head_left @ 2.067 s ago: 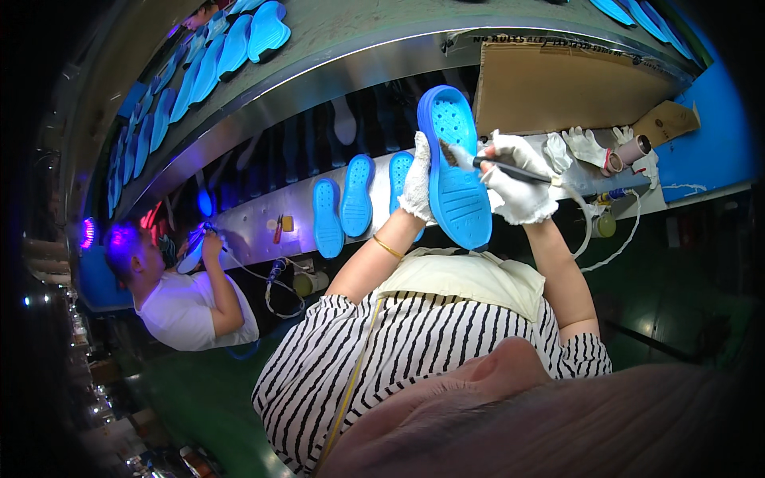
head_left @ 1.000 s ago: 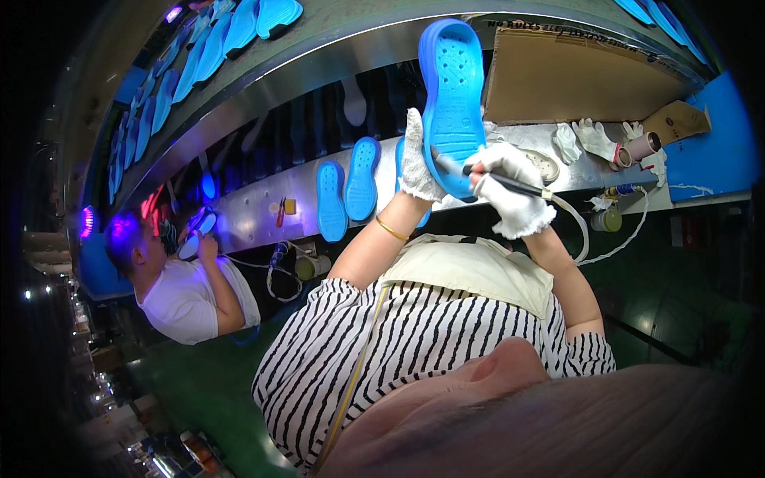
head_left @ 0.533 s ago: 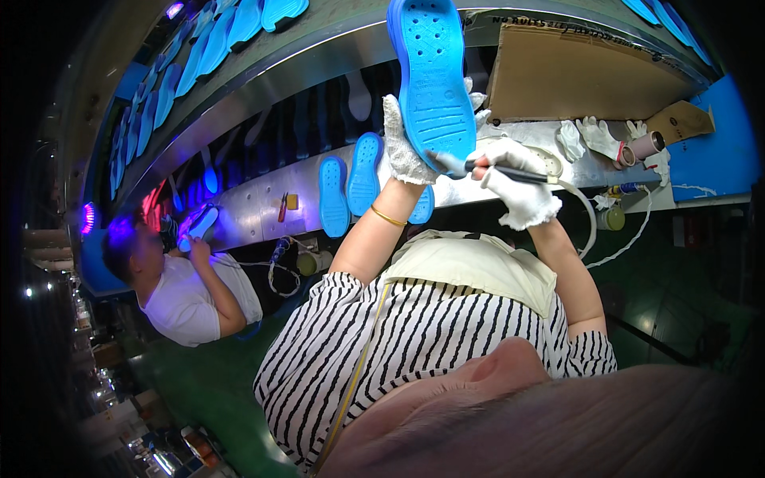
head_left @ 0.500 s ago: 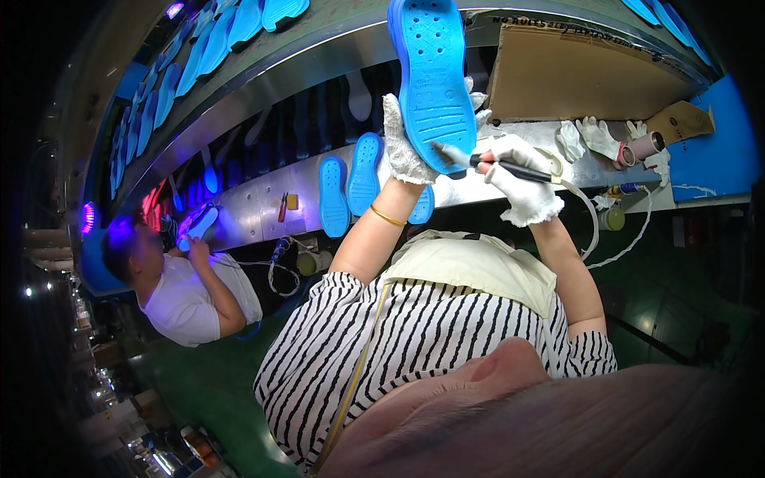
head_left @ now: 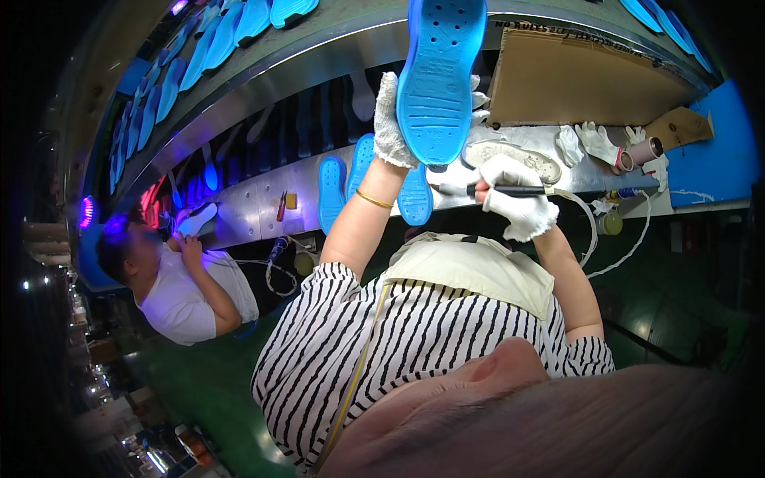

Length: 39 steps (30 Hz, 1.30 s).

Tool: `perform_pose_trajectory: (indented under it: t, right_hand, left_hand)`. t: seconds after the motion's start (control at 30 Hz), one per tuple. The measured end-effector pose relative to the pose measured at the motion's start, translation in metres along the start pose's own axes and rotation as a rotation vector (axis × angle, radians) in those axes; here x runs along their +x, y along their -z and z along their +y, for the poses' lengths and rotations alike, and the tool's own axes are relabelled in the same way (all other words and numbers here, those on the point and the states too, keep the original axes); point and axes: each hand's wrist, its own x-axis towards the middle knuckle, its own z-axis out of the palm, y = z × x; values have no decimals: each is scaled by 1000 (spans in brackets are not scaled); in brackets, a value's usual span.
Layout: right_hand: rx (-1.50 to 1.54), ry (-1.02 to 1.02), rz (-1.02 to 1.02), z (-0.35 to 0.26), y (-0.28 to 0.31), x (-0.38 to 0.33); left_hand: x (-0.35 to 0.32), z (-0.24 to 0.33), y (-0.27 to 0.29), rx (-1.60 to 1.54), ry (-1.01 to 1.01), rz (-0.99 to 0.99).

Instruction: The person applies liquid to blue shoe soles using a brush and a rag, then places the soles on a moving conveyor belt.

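Head view shows a long metal workbench (head_left: 263, 199) curving across the frame, with a conveyor rack above it carrying a row of blue soles (head_left: 199, 56). The left hand (head_left: 392, 119), in a white glove, grips a blue clog (head_left: 440, 76) and holds it up sole-out above the bench. The right hand (head_left: 518, 195), also gloved, is closed around a dark pen-like tool (head_left: 510, 190) just below the clog. More blue soles (head_left: 331, 191) lie on the bench near the left forearm. A cardboard sheet (head_left: 574, 80) leans behind the bench, with spare white gloves (head_left: 594, 143) and a tape roll (head_left: 647, 149) to the right. A co-worker (head_left: 183, 279) in a white shirt sits at the left under violet light, above a green floor (head_left: 199, 382).
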Motion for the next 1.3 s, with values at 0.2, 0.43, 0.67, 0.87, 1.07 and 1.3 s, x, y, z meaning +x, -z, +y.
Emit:
perform_pose_trajectory:
  t: [0.2,0.43,0.67,0.87,1.07,1.3]
  right_hand:
    - [-197,318,61,-14,6,9]
    - [-323,403,-81,-21,1,28]
    - [-409,-61,-225,-29,24,37]
    - [-234,-78,-107,-43,19,31]
    - [-489,30,-159,-45,55,25]
    - [-268,119,105,-30,14,9]
  left_hand:
    - [2,5,-9,56,145,18]
    - [16,9,-8,69,333,172]
    - [22,10,12,369,553,257]
    - [25,4,2,489,572,328]
    - [23,3,0,547,606,297]
    - [19,-12,13,84,437,169]
